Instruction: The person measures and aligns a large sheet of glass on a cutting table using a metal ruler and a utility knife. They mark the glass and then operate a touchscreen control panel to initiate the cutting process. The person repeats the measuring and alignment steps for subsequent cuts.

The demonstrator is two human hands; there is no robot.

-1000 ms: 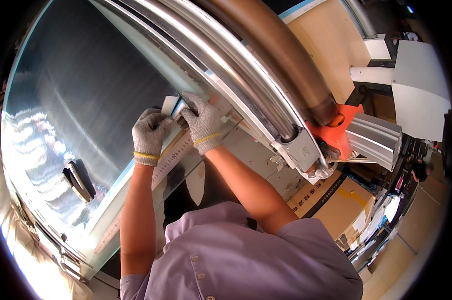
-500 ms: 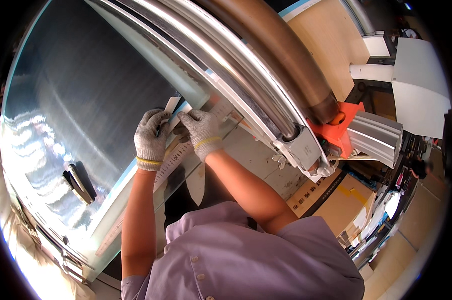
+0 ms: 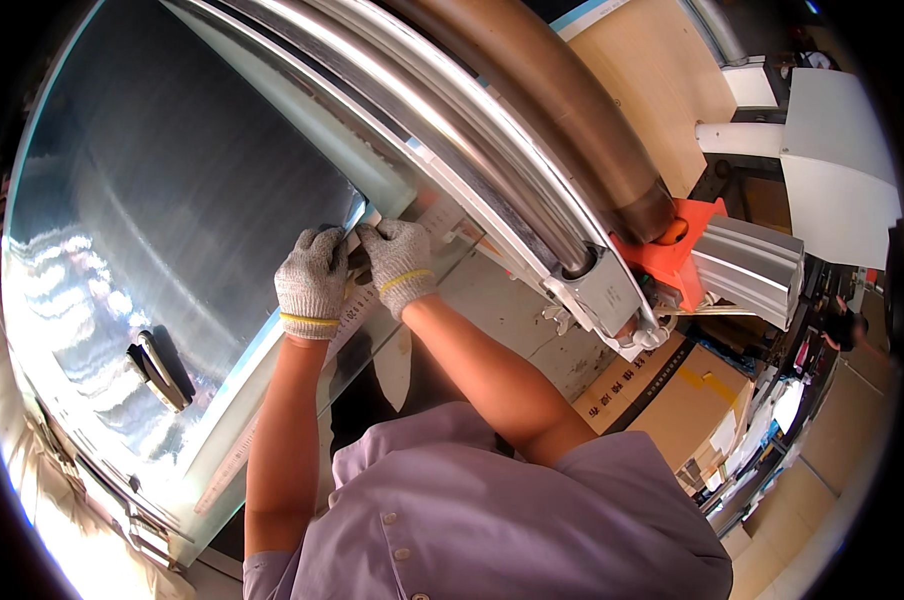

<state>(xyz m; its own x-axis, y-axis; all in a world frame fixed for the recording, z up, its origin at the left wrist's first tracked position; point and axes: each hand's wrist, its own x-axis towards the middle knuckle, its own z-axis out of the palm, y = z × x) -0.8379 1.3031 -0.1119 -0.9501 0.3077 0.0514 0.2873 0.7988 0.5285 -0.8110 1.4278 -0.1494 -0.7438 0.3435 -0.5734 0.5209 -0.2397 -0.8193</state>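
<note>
Close together: two gloved hands at the corner of a shiny dark sheet

Well, from my distant seat I start with the print. A brown carton (image 3: 672, 420) beside the machine carries dark characters, a black band and yellow tape, and a measuring strip (image 3: 350, 318) near the left cuff shows fine printed marks, too small for me to read.

Through the head camera I see knitted grey gloves with yellow cuff lines. The left hand (image 3: 310, 278) has its fingers curled at the sheet's edge; whether they pinch anything I cannot tell. The right hand (image 3: 402, 258) bends beside it, thumb and forefinger drawn narrow next to a small pale piece (image 3: 372, 217) (its own fingers hide the contact, so I cannot say it is gripped).

The dark sheet (image 3: 172, 160) lies flat on the table to the left, smooth and glossy, edged in light blue, its near corner by both hands. On it rests a black-and-cream tool (image 3: 157, 372), long and rounded.

Across the top I have a polished silver roller (image 3: 547, 232), a fat brown roller (image 3: 562, 110) ending at an orange-red bracket (image 3: 684, 265), and a pale wooden board (image 3: 662, 90) beyond.
</note>
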